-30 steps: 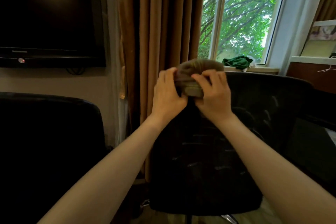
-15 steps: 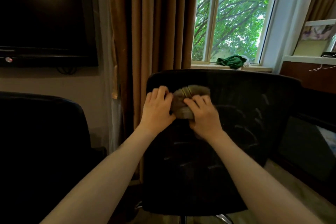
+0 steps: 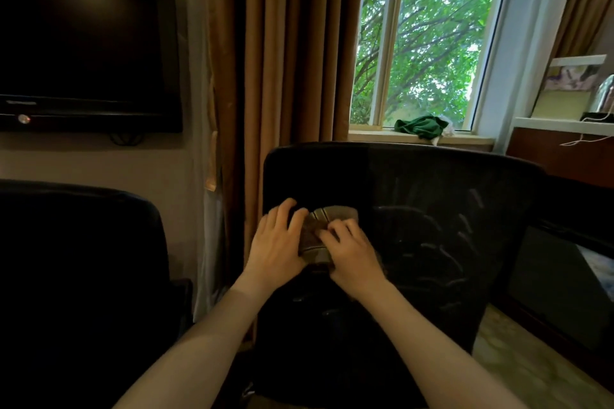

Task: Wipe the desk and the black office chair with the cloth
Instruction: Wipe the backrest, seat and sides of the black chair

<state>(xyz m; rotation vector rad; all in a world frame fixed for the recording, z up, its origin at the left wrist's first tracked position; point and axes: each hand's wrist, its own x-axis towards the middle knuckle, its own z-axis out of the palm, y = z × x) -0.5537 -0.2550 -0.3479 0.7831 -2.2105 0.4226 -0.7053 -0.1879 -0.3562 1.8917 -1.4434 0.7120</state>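
Head view showed the black office chair (image 3: 432, 209) backrest all streaky, curtain (image 3: 282, 43) and window (image 3: 425, 36) behind; my left hand (image 3: 275, 249) pressed flat with spread fingers, right hand (image 3: 352, 259) gripped the cloth (image 3: 334, 214).

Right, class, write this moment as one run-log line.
phase: wiping black office chair | left hand: presses cloth on backrest | right hand: grips cloth | backrest: faint streaks

Soft cloth (image 3: 327, 216), matt streaked chair (image 3: 432, 189)
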